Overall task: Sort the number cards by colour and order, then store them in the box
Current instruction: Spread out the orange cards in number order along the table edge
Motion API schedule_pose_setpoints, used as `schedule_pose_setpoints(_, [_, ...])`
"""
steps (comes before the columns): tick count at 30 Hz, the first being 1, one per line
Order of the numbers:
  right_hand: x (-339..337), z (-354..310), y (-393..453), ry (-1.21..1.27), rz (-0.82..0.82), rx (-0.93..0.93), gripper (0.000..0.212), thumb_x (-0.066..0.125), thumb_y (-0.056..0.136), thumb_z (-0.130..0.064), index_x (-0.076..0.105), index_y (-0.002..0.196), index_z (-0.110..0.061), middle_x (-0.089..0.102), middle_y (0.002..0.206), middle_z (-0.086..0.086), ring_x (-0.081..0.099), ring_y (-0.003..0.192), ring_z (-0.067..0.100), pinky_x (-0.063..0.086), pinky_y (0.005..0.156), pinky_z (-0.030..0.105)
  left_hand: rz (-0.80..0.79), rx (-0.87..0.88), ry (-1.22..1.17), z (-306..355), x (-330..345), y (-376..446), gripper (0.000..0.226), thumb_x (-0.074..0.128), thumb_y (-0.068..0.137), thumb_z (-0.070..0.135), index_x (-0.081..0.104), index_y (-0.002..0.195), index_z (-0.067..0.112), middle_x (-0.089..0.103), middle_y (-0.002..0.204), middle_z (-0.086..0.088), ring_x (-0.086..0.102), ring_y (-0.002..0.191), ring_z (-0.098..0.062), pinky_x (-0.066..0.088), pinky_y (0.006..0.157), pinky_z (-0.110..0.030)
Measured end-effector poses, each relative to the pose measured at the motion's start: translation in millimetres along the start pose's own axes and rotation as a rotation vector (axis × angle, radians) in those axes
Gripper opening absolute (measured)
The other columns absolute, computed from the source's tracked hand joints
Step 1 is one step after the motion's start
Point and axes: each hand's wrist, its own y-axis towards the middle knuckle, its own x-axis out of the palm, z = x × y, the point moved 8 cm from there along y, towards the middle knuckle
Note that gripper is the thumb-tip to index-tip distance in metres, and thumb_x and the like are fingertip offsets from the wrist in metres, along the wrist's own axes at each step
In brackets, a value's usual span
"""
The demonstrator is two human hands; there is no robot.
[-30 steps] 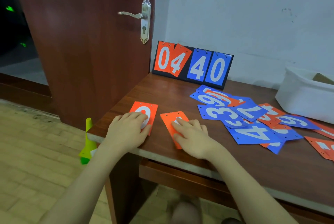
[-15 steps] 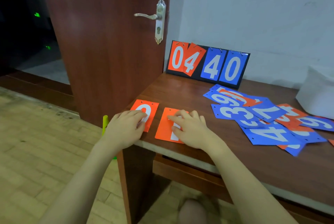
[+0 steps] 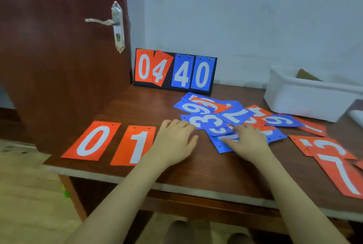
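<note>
Orange laminate, thin and glossy: these cards will weigh almost nothing, flex if I lift them by one end, and skid on the varnished table when pushed. Nearest me the orange 0 card and orange 1 card lie flat side by side at the table's left front, apart from each other. My left hand rests palm down just right of the 1, fingers straight and slightly spread, holding nothing. My right hand lies flat on the near edge of the mixed pile, fingers extended over a blue card; whether a fingertip has caught an edge I cannot tell. Orange cards lie loose off to the right.

Flat on wood, a card gives no edge to pinch, so I judge it best to slide one off its neighbours or to the table lip, then take a short end between thumb and forefinger. Overlapping sheets will likely drag along together.

Further back sits the white box, and against the wall the scoreboard stand.
</note>
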Motion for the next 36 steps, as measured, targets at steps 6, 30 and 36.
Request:
schedule_pose_setpoints(6, [10,45,4,0.068,-0.016,0.07,0.071,0.06,0.067,-0.072,0.052,0.121,-0.027,0.04,0.132,0.003,0.031,0.126,0.029,0.024,0.102,0.043,-0.316,-0.098,-0.038,36,61,60,0.054,0.037,0.092,0.049,0.032,0.138,0.023,0.035,0.145,-0.003,0.031,0.132,-0.027,0.023,0.105,-0.045])
schedule_pose_setpoints(30, [0,54,3,0.079,-0.279,-0.171,0.042,0.059,0.077,-0.06,0.046,0.105,-0.031,0.046,0.115,-0.005,0.038,0.114,0.019,0.023,0.097,0.039,-0.346,-0.055,-0.126,40,83,62,0.057,0.025,0.092,0.058,0.034,0.14,0.029,0.028,0.151,0.007,0.022,0.139,-0.012,0.014,0.113,-0.04])
schedule_pose_setpoints(36, [-25,60,-5,0.598,-0.03,-0.138,0.024,0.07,0.081,-0.023,0.046,0.085,-0.025,0.054,0.091,-0.003,0.051,0.088,0.014,0.043,0.078,0.024,-0.353,-0.114,-0.162,33,80,69,0.052,0.021,0.094,0.055,0.036,0.137,0.03,0.025,0.152,0.007,0.012,0.142,-0.014,0.0,0.114,-0.044])
